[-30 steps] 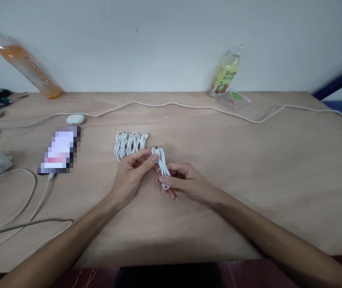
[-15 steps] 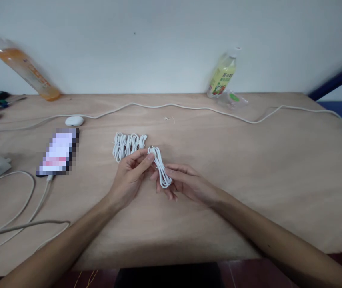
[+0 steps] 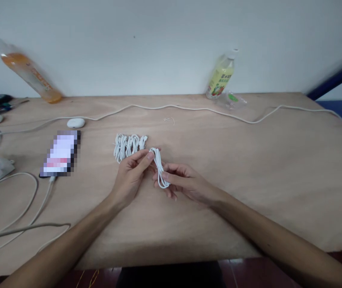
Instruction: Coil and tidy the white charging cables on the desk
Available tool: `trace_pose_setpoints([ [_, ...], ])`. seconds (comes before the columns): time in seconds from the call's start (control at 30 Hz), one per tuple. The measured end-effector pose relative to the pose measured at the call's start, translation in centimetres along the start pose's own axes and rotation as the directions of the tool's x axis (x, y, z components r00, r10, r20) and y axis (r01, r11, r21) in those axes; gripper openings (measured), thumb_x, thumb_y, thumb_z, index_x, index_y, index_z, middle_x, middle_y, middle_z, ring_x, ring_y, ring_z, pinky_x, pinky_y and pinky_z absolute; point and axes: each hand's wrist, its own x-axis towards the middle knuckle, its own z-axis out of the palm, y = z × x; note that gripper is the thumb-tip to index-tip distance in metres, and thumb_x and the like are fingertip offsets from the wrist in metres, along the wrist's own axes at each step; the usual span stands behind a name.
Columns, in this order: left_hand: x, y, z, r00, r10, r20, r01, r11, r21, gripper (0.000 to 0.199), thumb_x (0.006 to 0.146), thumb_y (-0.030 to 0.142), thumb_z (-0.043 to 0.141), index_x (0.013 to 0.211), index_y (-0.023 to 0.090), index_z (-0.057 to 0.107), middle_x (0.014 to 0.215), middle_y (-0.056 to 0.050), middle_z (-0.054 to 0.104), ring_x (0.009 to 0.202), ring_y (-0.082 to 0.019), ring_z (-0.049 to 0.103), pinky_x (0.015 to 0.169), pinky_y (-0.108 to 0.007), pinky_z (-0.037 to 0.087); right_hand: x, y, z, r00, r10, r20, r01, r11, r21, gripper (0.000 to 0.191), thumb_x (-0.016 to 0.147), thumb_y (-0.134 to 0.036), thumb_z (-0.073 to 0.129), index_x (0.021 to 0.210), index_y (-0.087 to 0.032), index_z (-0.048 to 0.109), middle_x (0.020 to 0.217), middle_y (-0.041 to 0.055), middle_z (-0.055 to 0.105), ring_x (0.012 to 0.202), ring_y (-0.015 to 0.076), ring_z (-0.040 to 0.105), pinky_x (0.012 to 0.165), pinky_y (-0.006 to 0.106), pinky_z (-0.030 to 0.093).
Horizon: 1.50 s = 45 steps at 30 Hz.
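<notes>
A bundled white charging cable [image 3: 158, 164] hangs between my two hands just above the wooden table [image 3: 249, 168]. My left hand [image 3: 133, 170] pinches its upper end between thumb and forefinger. Around its lower loops, my right hand [image 3: 183, 179] is closed, the thumb lying on top and the other fingers underneath. The plug at the upper end is mostly hidden by my left fingers. Just beyond my left hand several similar white cable bundles [image 3: 125, 146] lie side by side in a row.
A phone [image 3: 60, 154] with a plugged-in cable lies left, near a white earbud case [image 3: 76, 123]. One long white cord [image 3: 171, 106] crosses the back of the table. An orange drink bottle [image 3: 33, 78] and a yellow-green bottle [image 3: 221, 78] stand by the wall.
My right thumb has shifted onto the lower loops of the cable bundle, which has turned slightly. The plug that showed at its top is now less visible. The view has moved a little.
</notes>
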Motion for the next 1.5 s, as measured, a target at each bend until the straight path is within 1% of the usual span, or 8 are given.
trace_pose_setpoints([
  [0.2, -0.1, -0.08, 0.04, 1.0, -0.003, 0.007, 0.003, 0.999, -0.036, 0.046, 0.089, 0.053, 0.087, 0.117, 0.017, 0.084, 0.085, -0.006, 0.08, 0.056, -0.014, 0.064, 0.047, -0.025, 0.054, 0.1, 0.14, 0.02, 1.0, -0.017, -0.016, 0.017, 0.999, -0.052, 0.037, 0.093, -0.051, 0.084, 0.095, -0.018, 0.069, 0.089, 0.0003, 0.074, 0.057, 0.0068, 0.059, 0.05, 0.02, 0.047],
  [0.37, -0.2, -0.17, -0.17, 1.0, -0.004, 0.012, 0.004, 1.0, -0.007, 0.047, 0.094, 0.052, 0.082, 0.122, 0.014, 0.083, 0.085, -0.008, 0.081, 0.053, -0.015, 0.064, 0.051, -0.03, 0.058, 0.26, 0.14, 0.09, 1.0, -0.016, -0.024, 0.014, 0.998, -0.065, 0.04, 0.091, -0.053, 0.085, 0.092, -0.02, 0.062, 0.087, -0.0008, 0.074, 0.055, 0.0071, 0.055, 0.049, 0.022, 0.047],
  [0.5, -0.14, -0.39, -0.33, 1.0, 0.007, -0.005, -0.007, 1.0, -0.011, 0.046, 0.092, 0.052, 0.083, 0.119, 0.015, 0.084, 0.09, -0.01, 0.082, 0.068, -0.019, 0.072, 0.054, -0.028, 0.057, 0.29, 0.05, 0.12, 0.999, -0.022, -0.029, 0.019, 0.996, -0.091, 0.042, 0.091, -0.053, 0.085, 0.089, -0.021, 0.059, 0.08, -0.0029, 0.071, 0.054, 0.0073, 0.055, 0.049, 0.021, 0.045],
  [0.8, -0.05, -0.33, -0.3, 1.0, 0.014, -0.012, -0.014, 1.0, -0.005, 0.044, 0.089, 0.05, 0.087, 0.117, 0.016, 0.085, 0.084, -0.007, 0.079, 0.065, -0.017, 0.067, 0.057, -0.028, 0.058, 0.21, -0.1, 0.12, 1.0, -0.016, -0.018, 0.015, 0.997, -0.071, 0.039, 0.092, -0.053, 0.084, 0.095, -0.02, 0.063, 0.077, -0.004, 0.068, 0.053, 0.0075, 0.055, 0.05, 0.021, 0.045],
  [1.03, -0.22, -0.2, -0.15, 0.999, -0.013, 0.032, 0.017, 0.994, -0.11, 0.042, 0.091, 0.045, 0.087, 0.121, 0.017, 0.082, 0.086, -0.006, 0.079, 0.059, -0.014, 0.062, 0.052, -0.028, 0.059, 0.06, 0.03, 0.05, 1.0, 0.029, -0.006, -0.029, 0.999, 0.043, 0.043, 0.099, -0.06, 0.074, 0.105, -0.017, 0.073, 0.081, 0.001, 0.073, 0.055, 0.0086, 0.056, 0.05, 0.021, 0.045],
  [1.13, -0.18, -0.05, -0.04, 0.998, -0.04, 0.044, 0.046, 0.988, -0.148, 0.042, 0.088, 0.044, 0.09, 0.119, 0.019, 0.081, 0.085, -0.004, 0.079, 0.057, -0.014, 0.063, 0.046, -0.027, 0.058, 0.11, 0.19, -0.02, 0.999, 0.037, -0.02, -0.037, 0.999, 0.04, 0.04, 0.098, -0.057, 0.077, 0.099, -0.017, 0.073, 0.082, 0.0008, 0.072, 0.056, 0.0085, 0.056, 0.051, 0.022, 0.047],
  [1.27, -0.11, -0.04, -0.01, 0.998, -0.053, 0.022, 0.055, 0.99, -0.126, 0.042, 0.086, 0.047, 0.091, 0.113, 0.017, 0.081, 0.083, -0.005, 0.08, 0.056, -0.014, 0.064, 0.046, -0.027, 0.059, 0.16, 0.42, -0.11, 1.0, 0.012, -0.023, -0.012, 0.999, 0.034, 0.039, 0.097, -0.056, 0.078, 0.093, -0.018, 0.07, 0.085, 0.0, 0.071, 0.056, 0.0071, 0.057, 0.05, 0.021, 0.048],
  [1.5, -0.14, 0.06, 0.07, 0.998, -0.032, 0.05, 0.036, 0.997, -0.075, 0.037, 0.09, 0.048, 0.087, 0.107, 0.016, 0.082, 0.088, -0.007, 0.08, 0.06, -0.017, 0.068, 0.048, -0.027, 0.058, 0.1, 0.48, -0.12, 1.0, 0.01, -0.005, -0.009, 0.997, 0.072, 0.035, 0.1, -0.051, 0.077, 0.102, -0.018, 0.067, 0.089, 0.0013, 0.074, 0.056, 0.0072, 0.058, 0.052, 0.021, 0.05],
])
